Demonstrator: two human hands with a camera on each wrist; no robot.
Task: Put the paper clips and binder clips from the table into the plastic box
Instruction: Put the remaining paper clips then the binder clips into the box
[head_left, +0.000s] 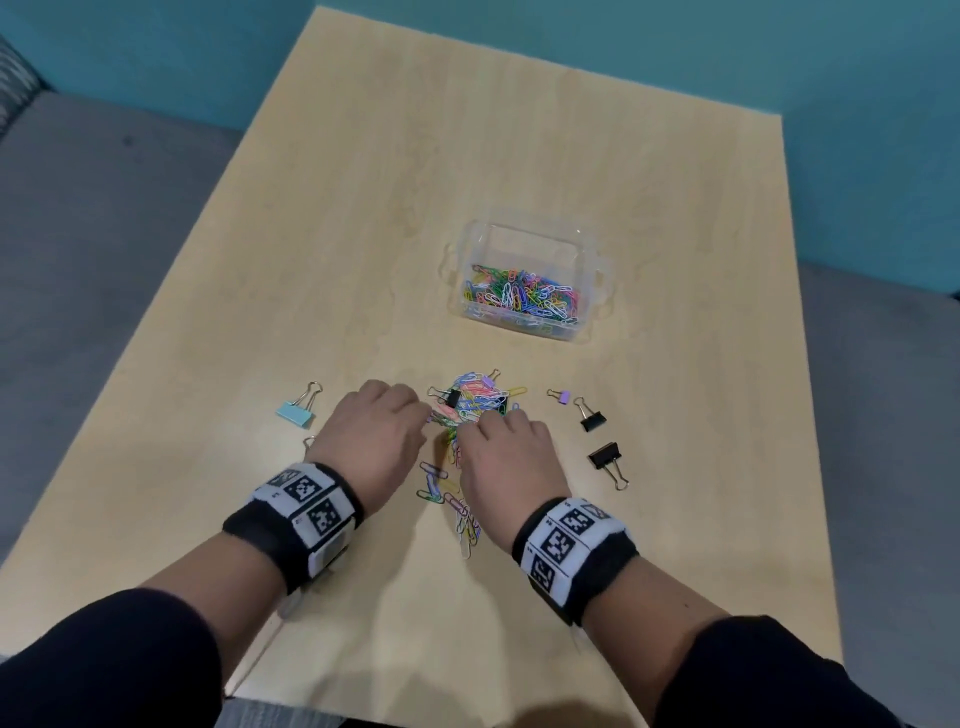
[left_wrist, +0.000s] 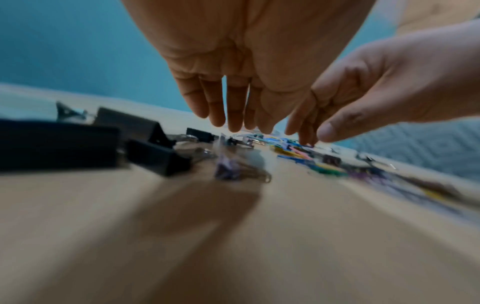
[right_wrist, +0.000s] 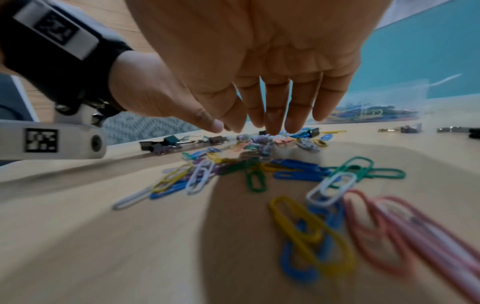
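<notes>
A heap of coloured paper clips (head_left: 480, 397) with small binder clips mixed in lies at the table's near middle. My left hand (head_left: 384, 431) and right hand (head_left: 504, 447) hover side by side at its near edge, palms down. In the left wrist view the left fingers (left_wrist: 233, 115) point straight down, their tips at the clips. The right fingers (right_wrist: 272, 117) likewise reach down onto the heap, holding nothing. More paper clips (head_left: 457, 504) trail back between my wrists. The clear plastic box (head_left: 530, 231), partly filled with paper clips, stands beyond the heap to the right.
A light blue binder clip (head_left: 296, 413) lies left of my left hand. Right of the heap are a small purple clip (head_left: 563, 397) and two black binder clips (head_left: 592, 420) (head_left: 605, 457). The wooden table (head_left: 415, 182) ends at a teal wall.
</notes>
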